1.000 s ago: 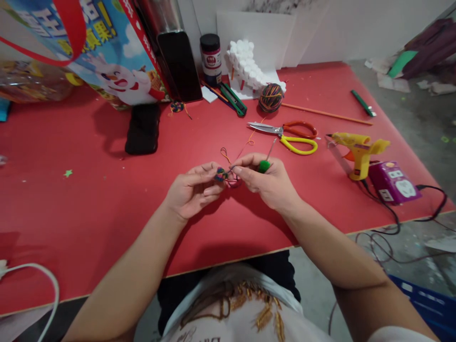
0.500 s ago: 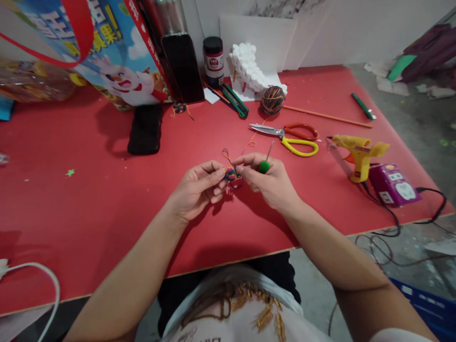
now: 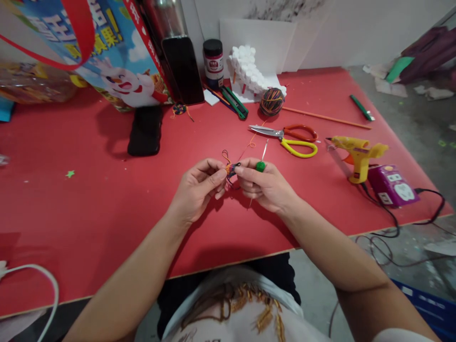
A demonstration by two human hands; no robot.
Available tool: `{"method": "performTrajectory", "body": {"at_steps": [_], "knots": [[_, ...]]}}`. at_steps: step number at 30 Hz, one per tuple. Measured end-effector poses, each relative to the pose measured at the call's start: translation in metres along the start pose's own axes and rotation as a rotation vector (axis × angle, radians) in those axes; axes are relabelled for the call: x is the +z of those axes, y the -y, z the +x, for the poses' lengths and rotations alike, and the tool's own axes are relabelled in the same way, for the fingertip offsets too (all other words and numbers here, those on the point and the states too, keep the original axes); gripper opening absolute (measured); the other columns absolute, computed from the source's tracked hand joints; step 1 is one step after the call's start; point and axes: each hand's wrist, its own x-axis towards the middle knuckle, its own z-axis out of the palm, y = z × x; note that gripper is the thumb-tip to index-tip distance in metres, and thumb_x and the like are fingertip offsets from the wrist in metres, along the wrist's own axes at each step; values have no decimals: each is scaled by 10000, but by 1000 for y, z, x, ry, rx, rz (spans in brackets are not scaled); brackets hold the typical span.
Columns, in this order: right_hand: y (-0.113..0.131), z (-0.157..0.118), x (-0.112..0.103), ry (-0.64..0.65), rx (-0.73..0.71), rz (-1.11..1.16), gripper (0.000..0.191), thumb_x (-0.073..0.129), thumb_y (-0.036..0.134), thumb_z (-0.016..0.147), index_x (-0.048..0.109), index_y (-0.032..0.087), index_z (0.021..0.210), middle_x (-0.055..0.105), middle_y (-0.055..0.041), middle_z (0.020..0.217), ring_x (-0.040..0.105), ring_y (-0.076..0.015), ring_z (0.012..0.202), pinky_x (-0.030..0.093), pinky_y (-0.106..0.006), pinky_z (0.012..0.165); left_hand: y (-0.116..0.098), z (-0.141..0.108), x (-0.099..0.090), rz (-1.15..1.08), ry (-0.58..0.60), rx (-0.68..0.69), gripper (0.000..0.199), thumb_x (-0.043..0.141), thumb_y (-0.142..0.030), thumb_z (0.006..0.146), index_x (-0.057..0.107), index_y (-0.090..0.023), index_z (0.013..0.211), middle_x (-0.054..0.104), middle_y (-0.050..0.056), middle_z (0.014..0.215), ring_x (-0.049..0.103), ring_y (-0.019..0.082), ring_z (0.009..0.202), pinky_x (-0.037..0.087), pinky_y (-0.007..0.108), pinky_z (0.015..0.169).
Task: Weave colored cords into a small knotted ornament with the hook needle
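Note:
A small multicoloured crochet piece (image 3: pixel 231 169) is pinched between my two hands above the red table, with loose yarn ends above and below it. My left hand (image 3: pixel 201 190) is closed on its left edge, thumb on top. On its right edge the thumb and forefinger of my right hand (image 3: pixel 265 183) are closed. That same hand also keeps a crochet hook with a green grip (image 3: pixel 261 166) between its fingers, the metal shaft pointing up and away. An orange strand leads from the piece toward a variegated yarn ball (image 3: pixel 271 101) farther back.
Scissors (image 3: pixel 285 135) lie beyond my right hand. Farther right are a yellow glue gun (image 3: pixel 358 154) and a purple box (image 3: pixel 394 185) with cords. A black phone-like object (image 3: pixel 145 130), a round crochet piece (image 3: pixel 179 109) and a green box cutter (image 3: pixel 234 103) lie toward the back.
The crochet piece has turned in my fingers and looks narrower now. My right hand has shifted slightly, and the hook stands at a different tilt, its lower end showing under the hand.

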Motion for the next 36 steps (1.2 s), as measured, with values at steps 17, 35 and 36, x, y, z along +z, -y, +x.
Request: {"method": "performTrajectory", "body": {"at_steps": [17, 35, 36], "knots": [[8, 2, -6, 123, 193, 57, 303, 861, 303, 842, 588, 179, 802, 376, 133, 552, 119, -9, 461, 102, -153, 407, 12, 6, -20, 235, 34, 196, 175, 939, -269, 794, 794, -212, 871, 692, -10, 736, 523, 57, 532, 405, 194, 493], [-7, -1, 3, -176, -224, -415, 323, 894, 438, 814, 751, 153, 865, 618, 44, 598, 481, -59, 511, 318, -204, 457, 6, -4, -13, 1034, 8, 823, 85, 774, -109, 890, 726, -178, 904, 584, -21, 742, 532, 93, 654, 422, 245, 637], [-8, -1, 2, -193, -225, -399, 303, 872, 428, 839, 743, 155, 847, 619, 44, 589, 460, -53, 492, 306, -206, 450, 5, -4, -12, 1029, -3, 813, 80, 769, -110, 891, 724, -175, 899, 615, -7, 767, 559, 100, 678, 442, 248, 654]]}}
